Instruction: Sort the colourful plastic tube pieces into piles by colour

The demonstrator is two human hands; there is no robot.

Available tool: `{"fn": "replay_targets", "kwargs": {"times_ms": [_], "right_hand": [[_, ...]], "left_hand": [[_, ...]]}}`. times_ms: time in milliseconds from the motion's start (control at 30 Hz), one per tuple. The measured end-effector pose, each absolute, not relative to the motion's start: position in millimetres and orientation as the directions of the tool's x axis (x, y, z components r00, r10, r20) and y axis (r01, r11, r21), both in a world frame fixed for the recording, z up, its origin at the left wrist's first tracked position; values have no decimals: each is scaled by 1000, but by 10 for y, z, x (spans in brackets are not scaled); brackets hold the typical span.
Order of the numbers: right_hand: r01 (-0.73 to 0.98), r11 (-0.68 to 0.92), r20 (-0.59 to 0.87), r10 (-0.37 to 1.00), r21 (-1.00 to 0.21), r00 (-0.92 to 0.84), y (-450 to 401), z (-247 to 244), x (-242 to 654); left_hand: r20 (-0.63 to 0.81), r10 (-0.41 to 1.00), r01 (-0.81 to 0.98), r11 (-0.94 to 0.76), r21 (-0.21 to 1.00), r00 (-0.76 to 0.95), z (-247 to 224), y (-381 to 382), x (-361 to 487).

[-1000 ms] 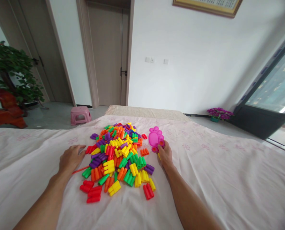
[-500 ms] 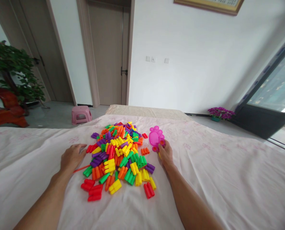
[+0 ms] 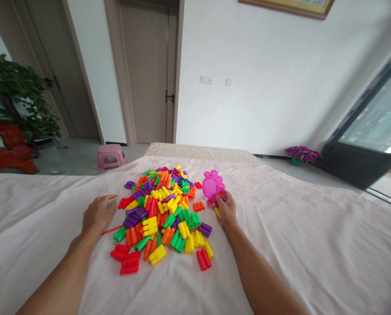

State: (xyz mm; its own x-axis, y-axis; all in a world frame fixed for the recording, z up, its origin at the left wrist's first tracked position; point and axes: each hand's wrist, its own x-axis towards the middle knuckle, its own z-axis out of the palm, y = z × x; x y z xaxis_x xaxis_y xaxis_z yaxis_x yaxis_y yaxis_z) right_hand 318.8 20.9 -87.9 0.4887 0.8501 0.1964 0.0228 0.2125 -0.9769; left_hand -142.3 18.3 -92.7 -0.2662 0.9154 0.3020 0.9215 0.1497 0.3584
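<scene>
My right hand [image 3: 227,209] is closed on the lower edge of a translucent pink paw-shaped plastic toy [image 3: 210,187], which is tilted up with round lobes along its top and right side. Just below that hand a small yellow piece [image 3: 217,212] shows on the cloth. To the left, my left hand [image 3: 98,214] rests on the cloth beside the pile, fingers stretched and apart, holding nothing I can see. A thin orange-red stick [image 3: 112,229] runs from beside its wrist towards the pile. Between both hands lies a heap of coloured plastic building pieces [image 3: 165,194] shaped like joined tubes.
A pale flowered cloth [image 3: 297,245] covers the table. Loose red pieces [image 3: 129,263] lie at the heap's near edge. Beyond the table stand a pink stool [image 3: 111,156], a pot of purple flowers [image 3: 302,154] and a leafy plant [image 3: 14,96].
The pink paw-shaped toy has shifted slightly left and up in my right hand. The left hand and the heap look nearly the same.
</scene>
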Motion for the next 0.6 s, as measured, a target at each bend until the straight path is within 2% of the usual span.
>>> {"fn": "replay_targets", "kwargs": {"times_ms": [100, 200, 267, 333, 400, 467, 600], "right_hand": [[-181, 203, 110, 899, -962, 424, 193, -855, 3096], [-215, 222, 117, 902, -951, 415, 193, -859, 3040], [-200, 227, 120, 892, -953, 437, 203, -877, 3031], [-184, 236, 128, 878, -954, 460, 217, -900, 3034], [-165, 246, 142, 868, -955, 475, 231, -921, 3039], [-143, 247, 153, 869, -958, 471, 241, -936, 3039], [-127, 254, 174, 880, -959, 442, 248, -948, 3026]], "left_hand": [[535, 807, 924, 36, 380, -251, -799, 129, -1288], [750, 647, 902, -229, 366, -140, -586, 34, -941], [791, 612, 828, -433, 356, -20, -430, -70, -584], [775, 621, 731, -580, 359, 112, -299, -205, -170], [714, 647, 669, -658, 345, 267, -220, -342, 238], [619, 660, 649, -700, 299, 426, -206, -445, 583], [450, 688, 669, -706, 233, 569, -316, -479, 968]]}}
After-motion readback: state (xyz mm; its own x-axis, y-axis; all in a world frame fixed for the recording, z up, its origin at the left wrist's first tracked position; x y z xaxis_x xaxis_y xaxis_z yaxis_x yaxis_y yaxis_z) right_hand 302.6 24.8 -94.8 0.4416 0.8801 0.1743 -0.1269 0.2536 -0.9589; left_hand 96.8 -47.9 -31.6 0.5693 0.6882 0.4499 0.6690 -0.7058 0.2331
